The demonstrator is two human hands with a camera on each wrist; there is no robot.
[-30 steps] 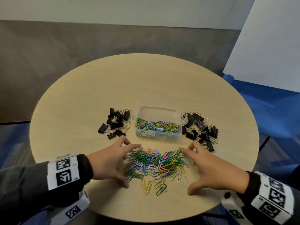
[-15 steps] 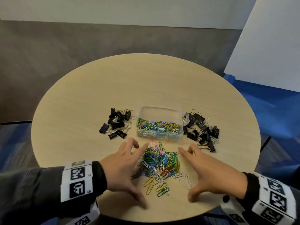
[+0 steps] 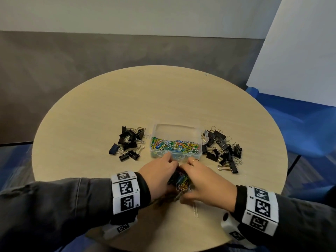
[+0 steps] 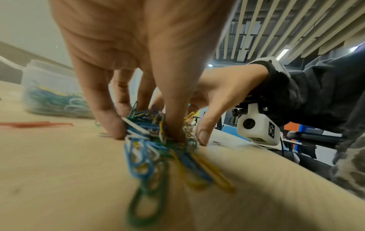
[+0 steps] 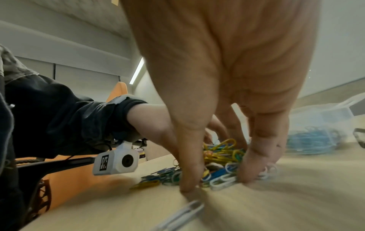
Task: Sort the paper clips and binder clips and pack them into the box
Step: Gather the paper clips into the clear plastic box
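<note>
Left hand (image 3: 160, 176) and right hand (image 3: 203, 180) both curl around the paper clip pile (image 3: 181, 181), squeezing it between them on the table (image 3: 91, 124). Box (image 3: 199, 150) sits just beyond, part-filled with clips; binder clips (image 3: 128, 142) lie either side.

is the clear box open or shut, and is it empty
Open, partly filled. The head view shows no lid on the clear box; coloured paper clips cover its floor, well below the rim.

Premises appear to be an office or lab space; round wood-grain table (image 3: 127, 99) on grey and blue floor; white board (image 3: 300, 60) leaning at right; slatted ceiling (image 4: 276, 23) with strip lights; orange chair (image 5: 118, 90) and desks beyond.
</note>
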